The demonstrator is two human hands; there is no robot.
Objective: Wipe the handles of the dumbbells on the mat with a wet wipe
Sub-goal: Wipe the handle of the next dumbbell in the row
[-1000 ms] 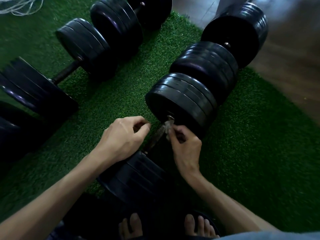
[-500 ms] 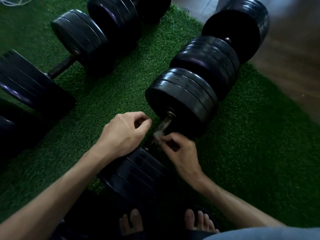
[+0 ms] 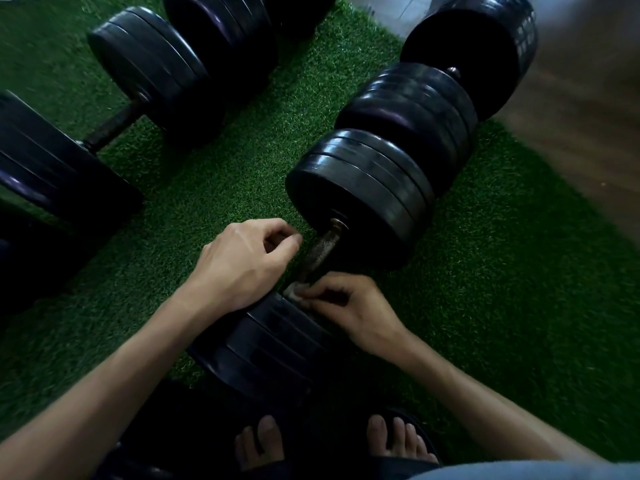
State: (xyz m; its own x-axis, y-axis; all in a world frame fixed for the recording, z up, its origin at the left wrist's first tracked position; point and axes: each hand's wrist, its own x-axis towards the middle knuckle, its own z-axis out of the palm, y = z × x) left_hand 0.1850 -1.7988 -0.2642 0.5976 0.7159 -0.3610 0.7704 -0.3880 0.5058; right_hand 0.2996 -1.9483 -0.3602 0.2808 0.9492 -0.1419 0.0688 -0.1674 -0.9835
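A black dumbbell lies on the green mat point(image 3: 512, 306) right in front of me, its worn metal handle point(image 3: 323, 245) running between a far plate stack point(image 3: 363, 199) and a near plate stack point(image 3: 273, 344). My right hand point(image 3: 349, 313) pinches a small pale wet wipe point(image 3: 293, 292) against the near end of that handle. My left hand point(image 3: 247, 261) hovers just left of the handle with its fingers curled, holding nothing that I can see. A second dumbbell with a dark handle point(image 3: 114, 124) lies at the upper left.
More black dumbbells lie around: one at the upper right point(image 3: 464, 74) reaching off the mat, another at the top point(image 3: 221, 39), dark plates at the left edge point(image 3: 52, 174). Wooden floor point(image 3: 588, 116) borders the mat on the right. My feet in sandals point(image 3: 398, 441) stand below.
My right hand has slid the wipe down the handle from the far plate stack to the near end. My left hand has stayed beside the handle.
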